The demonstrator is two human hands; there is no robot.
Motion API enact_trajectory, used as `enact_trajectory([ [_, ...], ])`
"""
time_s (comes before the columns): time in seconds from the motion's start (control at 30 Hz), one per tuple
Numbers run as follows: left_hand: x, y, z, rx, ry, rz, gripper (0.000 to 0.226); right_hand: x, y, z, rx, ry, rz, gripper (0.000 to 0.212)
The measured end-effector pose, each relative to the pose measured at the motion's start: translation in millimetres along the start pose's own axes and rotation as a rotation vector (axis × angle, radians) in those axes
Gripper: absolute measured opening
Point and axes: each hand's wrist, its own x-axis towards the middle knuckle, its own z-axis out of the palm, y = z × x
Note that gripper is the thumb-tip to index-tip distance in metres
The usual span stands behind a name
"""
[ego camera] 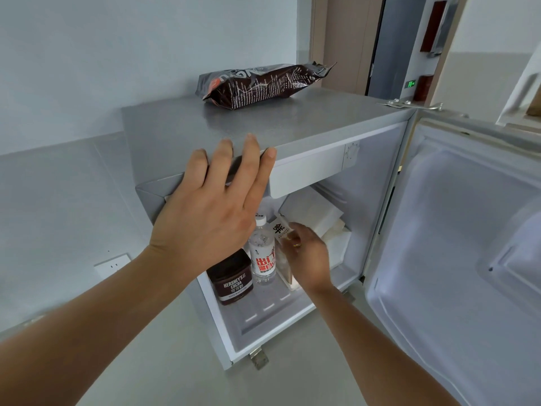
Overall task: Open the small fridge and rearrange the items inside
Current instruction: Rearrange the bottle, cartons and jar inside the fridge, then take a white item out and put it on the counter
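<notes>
The small grey fridge (292, 124) stands with its door (456, 244) swung wide to the right. My left hand (210, 209) rests flat on the fridge's top front corner, fingers spread, holding nothing. My right hand (307, 253) reaches inside and grips a white carton (281, 227) with a black character on it. Beside the carton stands a clear water bottle (262, 256) with a red label. Left of the bottle is a dark brown Hershey's cocoa tub (231, 279). White boxes (313, 212) lie stacked at the back of the compartment.
A dark snack bag (260, 83) lies on top of the fridge. A wall socket (112, 265) sits low on the wall to the left. A doorway (392, 45) is behind the fridge. The floor (181, 361) is pale grey.
</notes>
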Motion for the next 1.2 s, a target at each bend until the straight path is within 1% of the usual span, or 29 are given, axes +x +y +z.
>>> enact_trajectory([
  [0.1, -0.5, -0.5, 0.8, 0.004, -0.010, -0.001, 0.063, 4.8, 3.5, -30.9, 0.003, 0.167, 0.048, 0.021],
  [0.17, -0.4, -0.2, -0.1, -0.002, -0.015, 0.000, 0.063, 9.8, 7.5, -48.5, -0.016, 0.191, 0.085, 0.019],
  [0.27, -0.2, -0.3, -1.3, -0.018, -0.017, -0.004, 0.062, 11.0, 15.6, -62.6, -0.027, 0.135, 0.169, 0.019],
  [0.33, -0.8, -0.5, -1.6, -0.023, -0.023, -0.010, 0.061, 9.7, 20.6, -65.2, -0.065, 0.105, 0.190, 0.021],
  [0.5, 0.3, 0.4, -3.0, -0.040, -0.037, -0.030, 0.063, 28.2, 20.1, -69.0, -0.222, 0.054, 0.131, 0.039],
  [0.67, 0.2, 4.1, -4.7, -0.066, -0.060, -0.066, 0.064, 56.5, 15.9, -68.8, -0.427, -0.034, 0.110, 0.048],
  [0.73, 0.1, 4.2, -4.7, -0.073, -0.061, -0.067, 0.063, 64.3, 17.5, -67.5, -0.510, -0.081, 0.117, 0.046],
  [0.8, 0.2, 4.4, -5.2, -0.076, -0.060, -0.073, 0.063, 68.6, 20.1, -66.1, -0.544, -0.117, 0.135, 0.041],
  [0.93, 0.1, 5.9, -5.5, -0.107, -0.044, -0.089, 0.061, 69.9, 26.2, -64.1, -0.512, -0.086, 0.138, 0.038],
  [1.0, -1.1, 10.2, -4.3, -0.201, 0.004, -0.137, 0.059, 67.8, 23.9, -64.9, -0.443, -0.040, 0.138, 0.034],
  [1.03, -3.3, 14.9, -3.1, -0.280, 0.038, -0.151, 0.059, 66.1, 21.5, -65.3, -0.399, -0.008, 0.135, 0.028],
  [1.1, -13.5, 32.9, -0.1, -0.454, 0.096, -0.103, 0.055, 60.3, 14.9, -70.0, -0.321, 0.043, 0.135, 0.015],
  [1.17, -27.1, 59.9, 5.2, -0.611, 0.085, -0.034, 0.045, 50.2, 6.1, -79.1, -0.268, 0.080, 0.113, 0.021],
  [1.2, -32.2, 73.0, 8.4, -0.699, 0.041, -0.062, 0.039, 43.4, 1.0, -84.8, -0.244, 0.101, 0.091, 0.025],
])
